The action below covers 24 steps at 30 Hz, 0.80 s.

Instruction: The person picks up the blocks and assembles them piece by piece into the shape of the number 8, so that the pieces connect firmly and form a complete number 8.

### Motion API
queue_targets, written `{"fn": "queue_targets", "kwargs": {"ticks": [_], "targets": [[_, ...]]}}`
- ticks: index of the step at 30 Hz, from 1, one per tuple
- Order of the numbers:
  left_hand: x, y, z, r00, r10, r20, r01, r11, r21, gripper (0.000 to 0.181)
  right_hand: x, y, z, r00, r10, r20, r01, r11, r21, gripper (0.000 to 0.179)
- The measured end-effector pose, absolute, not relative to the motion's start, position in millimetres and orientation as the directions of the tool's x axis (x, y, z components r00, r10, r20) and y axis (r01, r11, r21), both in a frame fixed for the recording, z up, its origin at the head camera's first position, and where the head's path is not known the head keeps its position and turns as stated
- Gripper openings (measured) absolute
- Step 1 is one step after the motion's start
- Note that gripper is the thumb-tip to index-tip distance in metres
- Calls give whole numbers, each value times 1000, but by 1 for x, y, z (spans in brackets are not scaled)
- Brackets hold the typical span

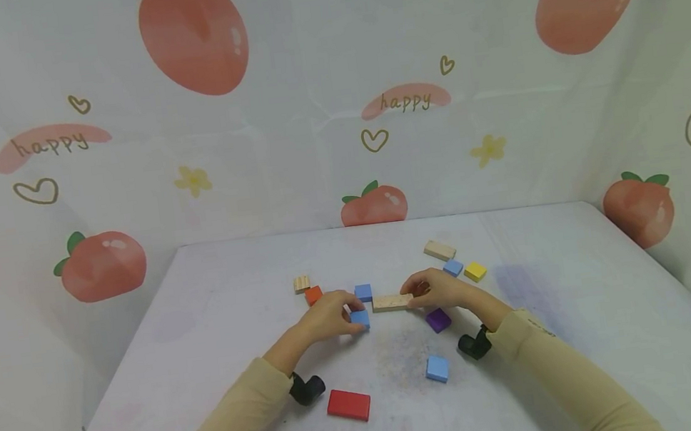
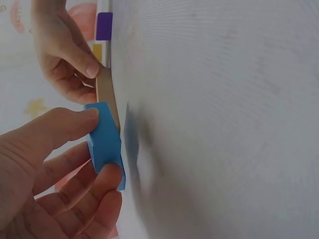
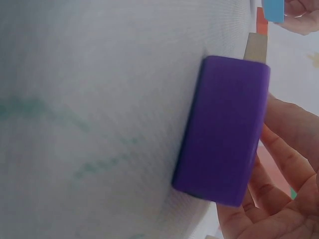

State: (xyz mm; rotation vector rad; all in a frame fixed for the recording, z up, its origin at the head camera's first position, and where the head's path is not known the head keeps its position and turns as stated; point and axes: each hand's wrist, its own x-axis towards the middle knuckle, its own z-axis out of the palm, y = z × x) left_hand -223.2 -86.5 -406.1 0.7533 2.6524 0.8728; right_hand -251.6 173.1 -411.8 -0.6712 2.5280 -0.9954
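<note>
My left hand [image 1: 330,316] pinches a light blue block [image 2: 105,137] between thumb and fingertips, close above the table. Another blue block [image 1: 363,292] lies just behind it. To the right, a long plain wooden block [image 1: 390,303] lies flat, and my right hand [image 1: 435,288] grips its right end with thumb and fingers. In the left wrist view the held blue block overlaps the near end of the wooden block [image 2: 105,87]. A purple block [image 3: 224,129] sits on the table in front of the right hand and hides part of the wooden block in the right wrist view.
Beyond the left hand are an orange-red block [image 1: 313,295] and a striped wooden piece [image 1: 301,284]. Behind the right hand lie a yellow block [image 1: 475,271], a blue block [image 1: 453,268] and a wooden block [image 1: 440,250]. Nearer are a red block [image 1: 349,405] and a blue block [image 1: 438,369].
</note>
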Motion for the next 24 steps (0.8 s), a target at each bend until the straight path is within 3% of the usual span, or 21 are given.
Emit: {"fn": "queue_targets", "kwargs": {"ticks": [24], "targets": [[-228,-78,-410,-836,539,-103,375,698,610,31,-254,174,-415,-827,-549,-124,-307,625,-718,23]]}}
